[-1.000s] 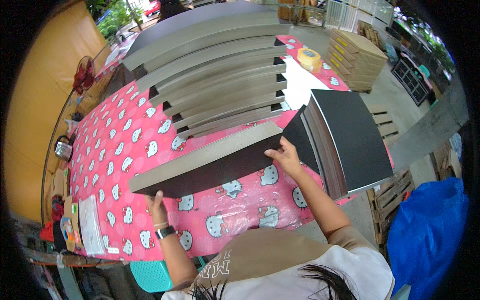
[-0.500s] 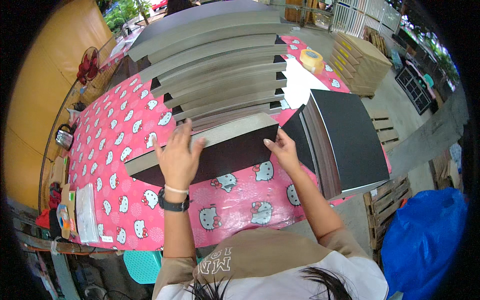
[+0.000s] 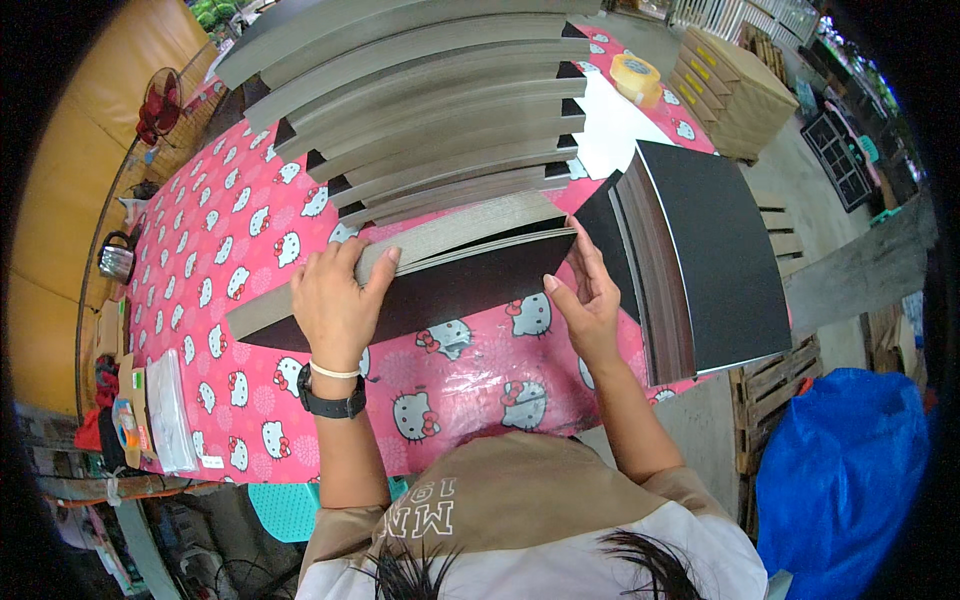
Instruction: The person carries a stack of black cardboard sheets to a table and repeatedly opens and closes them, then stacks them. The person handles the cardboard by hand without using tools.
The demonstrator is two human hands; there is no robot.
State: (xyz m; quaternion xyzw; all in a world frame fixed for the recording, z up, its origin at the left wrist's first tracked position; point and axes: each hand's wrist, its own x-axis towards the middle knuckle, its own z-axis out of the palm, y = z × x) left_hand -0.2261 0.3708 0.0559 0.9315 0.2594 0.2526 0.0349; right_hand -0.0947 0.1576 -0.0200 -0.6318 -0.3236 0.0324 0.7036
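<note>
A thick stack of black-faced sheets [image 3: 470,285] with grey edges stands on its long side in front of me. My left hand [image 3: 338,305] closes over the top of its left part, fingers on the far side and thumb on the near side. At the right end, my right hand [image 3: 590,300] holds the corner of a few near sheets, thumb in front and fingers behind. A narrow dark gap parts these sheets from the rest. Beyond lie several staggered stacks of the same sheets [image 3: 430,125]. Another black-topped stack [image 3: 725,260] sits close to my right hand.
A pink patterned cloth [image 3: 215,290] covers the table. A tape roll [image 3: 635,80] lies on it near white paper [image 3: 607,125] at the back right. Clear plastic sleeves [image 3: 172,410] lie at the left edge. A blue bag [image 3: 845,490] stands on the right.
The near sheets have come apart from the stack at the right end, opening a gap. My left hand has closed down onto the stack, which has shifted slightly left.
</note>
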